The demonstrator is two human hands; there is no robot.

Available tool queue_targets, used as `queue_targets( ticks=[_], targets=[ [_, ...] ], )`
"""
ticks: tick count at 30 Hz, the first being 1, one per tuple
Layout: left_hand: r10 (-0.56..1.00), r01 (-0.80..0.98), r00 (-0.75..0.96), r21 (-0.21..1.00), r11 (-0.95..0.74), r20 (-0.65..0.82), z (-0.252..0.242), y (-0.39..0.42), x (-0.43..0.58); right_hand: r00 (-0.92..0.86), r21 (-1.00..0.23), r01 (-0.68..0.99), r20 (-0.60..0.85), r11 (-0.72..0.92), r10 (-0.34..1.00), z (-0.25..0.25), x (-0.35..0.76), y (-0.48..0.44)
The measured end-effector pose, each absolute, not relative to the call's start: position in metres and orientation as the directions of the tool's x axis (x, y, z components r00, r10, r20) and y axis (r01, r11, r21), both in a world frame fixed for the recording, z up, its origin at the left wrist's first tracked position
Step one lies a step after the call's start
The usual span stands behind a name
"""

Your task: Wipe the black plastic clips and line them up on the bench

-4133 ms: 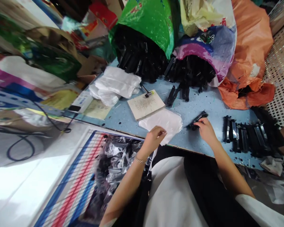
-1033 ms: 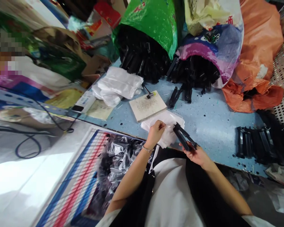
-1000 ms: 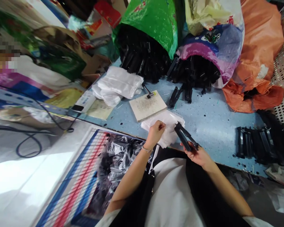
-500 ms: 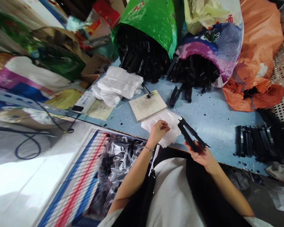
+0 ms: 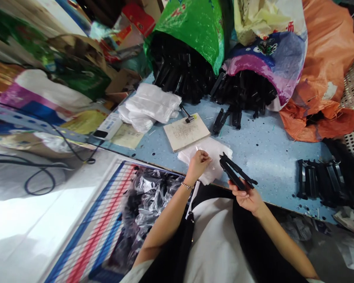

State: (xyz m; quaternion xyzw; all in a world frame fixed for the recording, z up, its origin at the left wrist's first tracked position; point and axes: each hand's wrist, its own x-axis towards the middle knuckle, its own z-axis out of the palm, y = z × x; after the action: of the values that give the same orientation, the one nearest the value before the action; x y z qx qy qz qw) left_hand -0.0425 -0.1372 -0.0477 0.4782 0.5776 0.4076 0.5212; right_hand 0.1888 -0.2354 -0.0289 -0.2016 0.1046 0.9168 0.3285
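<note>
My right hand (image 5: 246, 196) grips a long black plastic part (image 5: 234, 173) with two narrow arms, its forked end tilted up toward the left. The hand is just over the table's front edge. To its left, my left hand (image 5: 199, 164) is closed in a pinch over a thin stack of clear plastic bags (image 5: 216, 154). Its fingertips appear to hold the edge of one bag, though the film there is hard to make out. A pale block (image 5: 187, 133) lies just behind the stack, a small black piece (image 5: 190, 119) on its far edge.
More black parts spill from a green sack (image 5: 191, 31) and a purple-blue sack (image 5: 289, 74). Folded plastic bags (image 5: 153, 103) lie at the back left. Black parts (image 5: 324, 179) are lined up at right, near an orange sack (image 5: 327, 78). A crate (image 5: 91, 232) of wrapped items stands below the table.
My right hand has shifted slightly left and turned the black part, whose two arms now look closer together. My left hand stays pinched over the bags. The view has shifted slightly.
</note>
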Motion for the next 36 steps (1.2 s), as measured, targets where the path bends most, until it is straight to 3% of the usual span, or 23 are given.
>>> queue_targets(
  ticks=[3,5,8,11,20,25,28,30,34,36],
  targets=[
    [0.99,0.218,-0.029,0.966,0.14,-0.137,-0.045,-0.138,-0.042,-0.725,0.084,-0.605,-0.47,-0.792,0.504,-0.034,0.185,-0.234],
    [1.0,0.376,-0.02,0.927,-0.009,0.018,-0.037,-0.14,-0.048,-0.725,0.112,-0.589,-0.513,-0.801,0.461,-0.041,0.182,-0.232],
    [0.96,0.649,0.151,0.709,-0.277,0.236,-0.022,-0.142,-0.063,-0.694,0.099,-0.606,-0.549,-0.789,0.465,-0.047,0.182,-0.232],
    [0.932,0.759,0.268,0.541,-0.361,0.244,-0.016,-0.143,-0.072,-0.674,0.058,-0.637,-0.527,-0.769,0.518,-0.04,0.186,-0.236],
    [0.969,0.572,0.07,0.786,-0.235,0.238,-0.046,-0.142,-0.057,-0.713,-0.037,-0.612,-0.406,-0.79,0.572,-0.009,0.178,-0.23],
    [0.922,0.444,0.216,0.808,-0.386,0.322,-0.048,-0.139,-0.059,-0.766,0.033,-0.538,-0.436,-0.842,0.472,-0.023,0.178,-0.226],
    [0.908,0.504,0.274,0.757,-0.416,0.317,-0.037,-0.146,-0.06,-0.758,0.062,-0.541,-0.468,-0.839,0.454,-0.037,0.171,-0.214],
    [0.859,0.511,0.382,0.696,-0.504,0.342,-0.025,-0.158,-0.055,-0.726,-0.053,-0.533,-0.483,-0.844,0.489,-0.042,0.165,-0.201],
    [0.725,0.386,0.571,0.653,-0.651,0.385,-0.001,-0.192,-0.034,-0.386,-0.647,-0.407,-0.518,-0.645,0.763,-0.034,0.157,-0.184],
    [0.729,0.376,0.583,0.676,-0.634,0.359,0.007,-0.204,-0.023,-0.183,-0.857,-0.2,-0.443,-0.475,0.878,-0.023,0.155,-0.186]
  ],
)
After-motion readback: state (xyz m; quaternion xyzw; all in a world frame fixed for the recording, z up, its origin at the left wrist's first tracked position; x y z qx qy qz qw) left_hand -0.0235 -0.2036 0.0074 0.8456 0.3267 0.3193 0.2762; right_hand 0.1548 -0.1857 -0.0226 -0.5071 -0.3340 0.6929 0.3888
